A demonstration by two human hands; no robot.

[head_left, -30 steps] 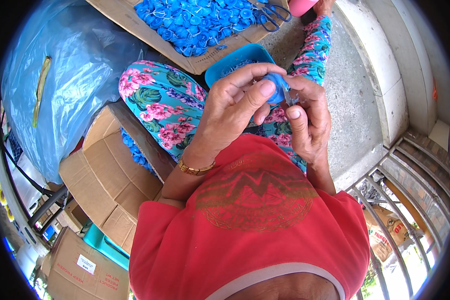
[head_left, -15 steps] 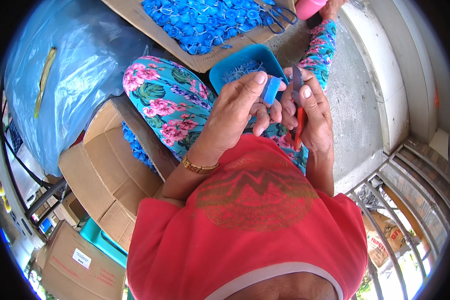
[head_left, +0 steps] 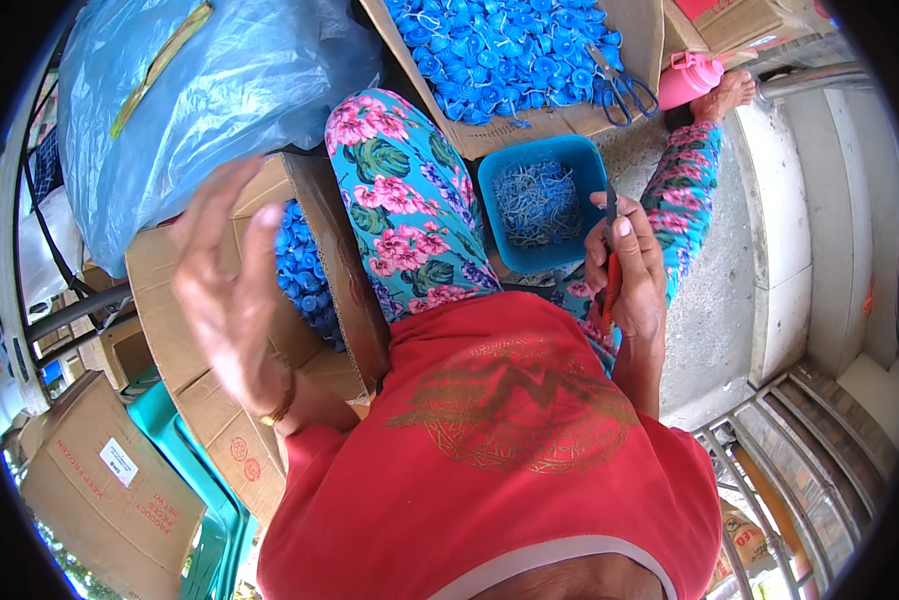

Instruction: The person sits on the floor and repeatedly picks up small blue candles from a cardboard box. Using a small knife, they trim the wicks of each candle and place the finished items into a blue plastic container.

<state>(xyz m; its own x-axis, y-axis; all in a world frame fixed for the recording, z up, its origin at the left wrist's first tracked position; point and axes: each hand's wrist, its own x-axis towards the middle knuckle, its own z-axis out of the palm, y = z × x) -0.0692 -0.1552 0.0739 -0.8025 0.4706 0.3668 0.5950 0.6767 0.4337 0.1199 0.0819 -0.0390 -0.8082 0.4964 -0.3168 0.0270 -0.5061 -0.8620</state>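
My left hand (head_left: pixel 225 300) is raised over the open cardboard box at my left, blurred, its fingers apart and no thing visible in them. Inside that box (head_left: pixel 195 325) lie several small blue plastic pieces (head_left: pixel 305 275). My right hand (head_left: pixel 635 265) is closed round a red-handled cutting tool (head_left: pixel 613 270) with a dark, narrow blade pointing away from me; its exact kind is partly hidden by the fingers. Just left of this hand stands a blue plastic tub (head_left: pixel 515 262) holding thin, tangled blue and whitish trimmings (head_left: pixel 540 205).
Ahead, a cardboard tray (head_left: pixel 510 130) holds a heap of blue pieces with white strands (head_left: pixel 500 55); blue-handled scissors (head_left: pixel 625 95) lie at its right edge. A pink bottle (head_left: pixel 690 80) is beyond. A blue plastic bag (head_left: pixel 220 110) bulges at far left, metal railings (head_left: pixel 800 480) at right.
My left hand has swung left from beside my right hand to above the box. The blue piece it held no longer shows. My right hand keeps the cutting tool; the view has shifted.
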